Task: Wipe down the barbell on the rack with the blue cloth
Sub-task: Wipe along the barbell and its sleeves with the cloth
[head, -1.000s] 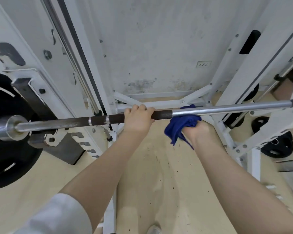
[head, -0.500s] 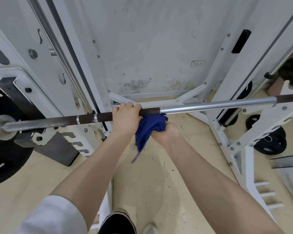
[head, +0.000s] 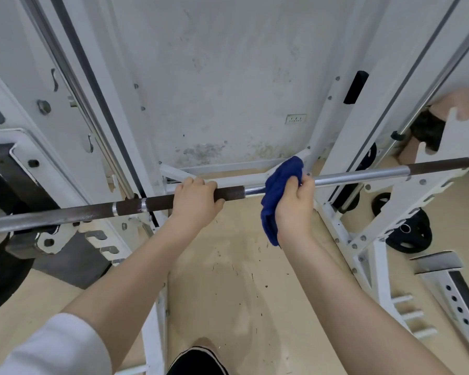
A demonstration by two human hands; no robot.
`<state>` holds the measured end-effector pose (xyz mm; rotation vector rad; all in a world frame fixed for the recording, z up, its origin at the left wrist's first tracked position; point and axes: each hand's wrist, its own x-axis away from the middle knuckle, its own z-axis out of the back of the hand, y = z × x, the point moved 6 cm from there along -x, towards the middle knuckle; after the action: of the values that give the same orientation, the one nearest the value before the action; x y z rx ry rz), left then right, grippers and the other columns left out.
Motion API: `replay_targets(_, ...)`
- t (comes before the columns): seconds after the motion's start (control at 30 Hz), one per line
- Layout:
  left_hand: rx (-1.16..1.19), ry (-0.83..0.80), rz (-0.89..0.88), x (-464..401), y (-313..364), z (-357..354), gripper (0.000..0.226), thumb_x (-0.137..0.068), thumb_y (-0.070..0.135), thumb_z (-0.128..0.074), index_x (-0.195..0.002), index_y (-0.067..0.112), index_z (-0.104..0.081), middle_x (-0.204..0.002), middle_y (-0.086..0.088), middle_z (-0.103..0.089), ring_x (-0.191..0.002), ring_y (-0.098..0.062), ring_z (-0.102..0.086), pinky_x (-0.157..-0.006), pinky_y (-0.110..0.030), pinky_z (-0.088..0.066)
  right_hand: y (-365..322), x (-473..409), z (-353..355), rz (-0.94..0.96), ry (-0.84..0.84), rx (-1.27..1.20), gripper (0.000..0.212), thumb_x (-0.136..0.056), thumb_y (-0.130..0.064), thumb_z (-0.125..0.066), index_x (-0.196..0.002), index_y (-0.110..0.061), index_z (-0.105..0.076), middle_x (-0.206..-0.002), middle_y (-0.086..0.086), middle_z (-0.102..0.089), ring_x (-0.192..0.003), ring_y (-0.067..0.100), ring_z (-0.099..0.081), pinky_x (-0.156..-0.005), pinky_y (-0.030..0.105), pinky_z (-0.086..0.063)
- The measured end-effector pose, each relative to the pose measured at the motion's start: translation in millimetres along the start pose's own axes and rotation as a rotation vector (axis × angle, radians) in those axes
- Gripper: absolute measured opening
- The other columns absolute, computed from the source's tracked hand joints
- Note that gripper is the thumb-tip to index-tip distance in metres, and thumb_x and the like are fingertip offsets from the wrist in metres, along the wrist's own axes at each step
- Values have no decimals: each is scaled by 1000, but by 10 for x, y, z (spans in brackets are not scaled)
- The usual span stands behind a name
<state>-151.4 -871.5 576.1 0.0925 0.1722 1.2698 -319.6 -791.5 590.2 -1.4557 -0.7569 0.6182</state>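
Note:
The barbell [head: 363, 176] runs across the view on the white rack [head: 344, 147], with dark knurled sections and a shiny smooth middle. My left hand [head: 195, 204] grips the dark knurled part left of centre. A little to the right, my right hand [head: 295, 205] holds the blue cloth [head: 278, 190] wrapped over the shiny part of the bar. One end of the cloth hangs down below the bar beside my wrist. The bar under the cloth is hidden.
A large black weight plate [head: 0, 269] sits on the bar's left end. Black plates [head: 409, 231] lie on the floor at the right, by a white perforated upright [head: 460, 309]. The rack's left upright [head: 73, 85] and guide rods stand close behind the bar. My knee [head: 198, 359] shows at the bottom.
My right hand has slid the blue cloth to the right along the bar, away from my left hand, onto the shiny section. My left hand keeps its grip.

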Motion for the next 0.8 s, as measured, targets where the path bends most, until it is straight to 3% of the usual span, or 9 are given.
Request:
replay_targets(0.1, -35, -47, -38, -71, 31, 29, 34, -88, 40, -49, -102, 11, -60, -99, -11, -59, -103, -30, -49, -84, -37, -39, 7, -146, -292, 346, -207, 559, 19, -99, -21, -39, -117, -20, -43, -109, 4, -58, -96, 18, -55, -81, 31, -43)
replay_targets(0.17, 38, -114, -33, -130, 20, 46, 32, -86, 37, -50, -95, 9, -62, -91, -11, -60, -96, -29, -53, -75, -35, -43, 310, -277, -453, 513, -382, 1125, 45, -97, -27, -42, -139, -16, -34, -144, 5, -39, -134, 22, -32, -111, 38, -19)
replay_targets(0.23, 95, -188, -36, -197, 12, 53, 27, -85, 33, -52, -89, 9, -63, -83, -9, -59, -88, -27, -57, -67, -33, -45, 449, -337, -479, 623, -451, 1326, 53, -95, -34, -37, -145, -18, -28, -150, 4, -32, -139, 21, -22, -115, 37, 1)
replay_targets(0.33, 153, -305, -135, -275, 81, 20, 15, -85, 26, -52, -86, 12, -58, -75, -1, -55, -81, -23, -56, -58, -26, -38, 326, -415, -544, 791, -353, 1316, 52, -87, -46, -21, -117, -20, -55, -112, 0, -62, -108, 22, -52, -106, 36, -17)
replay_targets(0.47, 232, -350, -216, -370, 170, -7, 18, -89, 23, -54, -95, 8, -63, -85, -8, -62, -75, -15, -46, -48, -15, -26, 202, -699, -832, 594, -405, 1484, 48, -90, -50, -29, -66, -16, -52, -63, 0, -57, -64, 23, -56, -64, 33, -38)
replay_targets(0.53, 247, -336, -208, -422, 158, -10, 21, -87, 25, -59, -98, 9, -65, -83, -4, -59, -77, -14, -47, -49, -12, -26, 279, -883, -934, 389, -558, 1529, 49, -88, -50, -33, -60, -15, -52, -61, 2, -56, -64, 22, -54, -58, 31, -38)
replay_targets(0.67, 259, -380, -207, -460, 147, -60, 20, -86, 26, -59, -98, 11, -66, -80, 1, -56, -76, -15, -48, -51, -15, -28, 409, -1031, -1006, -23, -810, 1385, 39, -82, -48, -40, -80, -18, -65, -83, 4, -65, -80, 21, -58, -76, 37, -46)
replay_targets(0.73, 284, -400, -205, -464, 139, -68, 20, -85, 26, -60, -96, 10, -66, -78, -1, -57, -73, -16, -48, -52, -17, -29, 371, -1011, -1000, -7, -782, 1373, 40, -84, -46, -40, -75, -15, -63, -76, 5, -63, -77, 23, -58, -72, 37, -45)
replay_targets(0.8, 317, -428, -187, -478, 110, -85, 21, -83, 28, -61, -93, 10, -67, -78, -5, -60, -70, -16, -48, -52, -20, -31, 288, -942, -953, 219, -612, 1419, 45, -88, -46, -35, -62, -13, -52, -63, 3, -57, -66, 24, -56, -61, 34, -40)
